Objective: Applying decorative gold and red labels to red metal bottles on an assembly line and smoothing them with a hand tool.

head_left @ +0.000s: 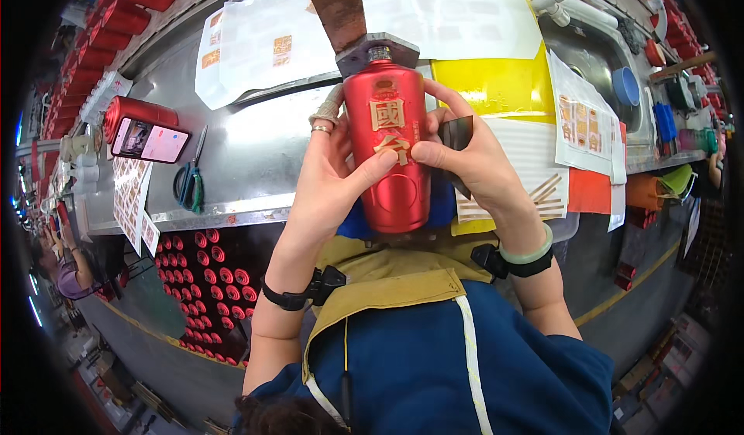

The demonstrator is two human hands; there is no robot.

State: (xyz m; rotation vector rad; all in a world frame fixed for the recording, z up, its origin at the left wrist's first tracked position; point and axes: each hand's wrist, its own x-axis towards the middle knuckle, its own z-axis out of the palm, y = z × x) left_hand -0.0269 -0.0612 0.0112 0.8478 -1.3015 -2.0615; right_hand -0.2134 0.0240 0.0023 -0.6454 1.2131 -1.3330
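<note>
Left hand (329, 152) of yours: wrapped on the left flank of the red bottle (387, 195), thumb pressed on its front, fingers going behind. Right hand (484, 160): fingers curled round a dark flat piece (457, 144), thumb and index finger touching the bottle's right side. Bottle sits right in front of your apron (380, 284), neck away from you at a grey metal plate (404, 47), brown bar (337, 8) beyond; that end's tight. Blue thing (442, 206) shows by its base, near you.

Left of bottle: steel worktop (248, 148) gives your left elbow side some room, up to the scissors (186, 183); phone (151, 140) farther left. Worktop's front edge runs left from about the bottle's base; a sticker sheet (128, 195) hangs over it.

Right of bottle: less room. Yellow sheet (496, 86), then white sheet (504, 148) with brown strips (549, 195) near your right wrist, orange-red sheet (589, 191) past those. Sink (589, 47) and blue bowl (625, 86) far right of bottle.
</note>
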